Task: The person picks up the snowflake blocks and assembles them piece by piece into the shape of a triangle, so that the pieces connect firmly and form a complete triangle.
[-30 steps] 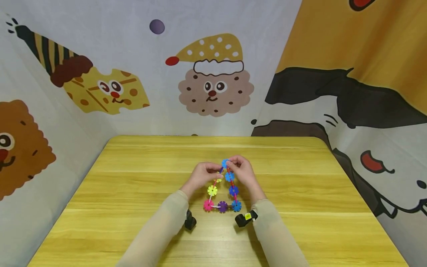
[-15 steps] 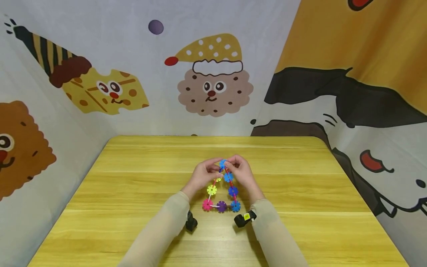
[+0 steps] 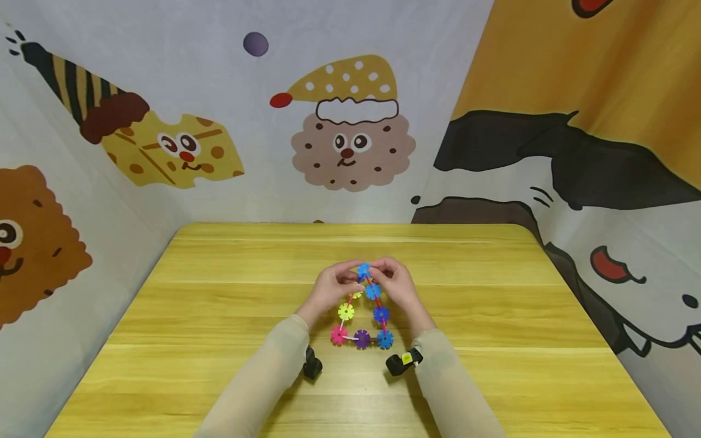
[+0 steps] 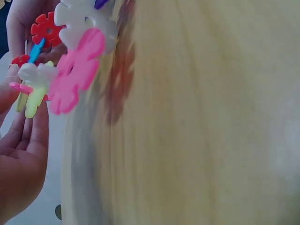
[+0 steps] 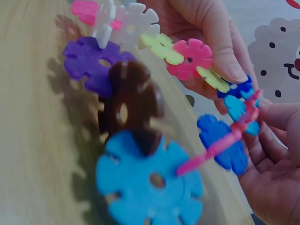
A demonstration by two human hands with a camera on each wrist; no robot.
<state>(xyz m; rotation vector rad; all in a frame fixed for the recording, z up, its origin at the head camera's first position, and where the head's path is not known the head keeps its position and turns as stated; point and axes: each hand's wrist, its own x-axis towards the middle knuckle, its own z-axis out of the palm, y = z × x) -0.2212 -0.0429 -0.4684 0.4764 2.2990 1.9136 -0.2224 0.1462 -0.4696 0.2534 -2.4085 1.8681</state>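
Note:
A loop of interlocking plastic snowflake discs stands between both hands, roughly triangular in the head view. Its near side runs from a pink disc [image 3: 338, 335] through a purple disc [image 3: 361, 339] to a blue disc [image 3: 385, 339]. At the far tip is a light-blue disc [image 3: 364, 270], which my right hand [image 3: 400, 282] pinches. My left hand [image 3: 327, 291] grips the adjoining left side, thumb on a dark-blue disc [image 5: 234, 87] in the right wrist view. A brown disc [image 5: 133, 101] shows there edge to edge with the purple one. Fingers partly hide the joint at the tip.
The wooden table [image 3: 219, 292] lies under the hands and loop. Behind it hangs a cartoon-printed cloth [image 3: 350, 36]. A small black camera [image 3: 313, 365] sits at the left wrist and another black camera [image 3: 400, 363] at the right.
The light-blue disc at the tip has moved slightly left, closer to my left hand's fingers. The rest of the loop has shifted a little left too. Both hands keep their hold.

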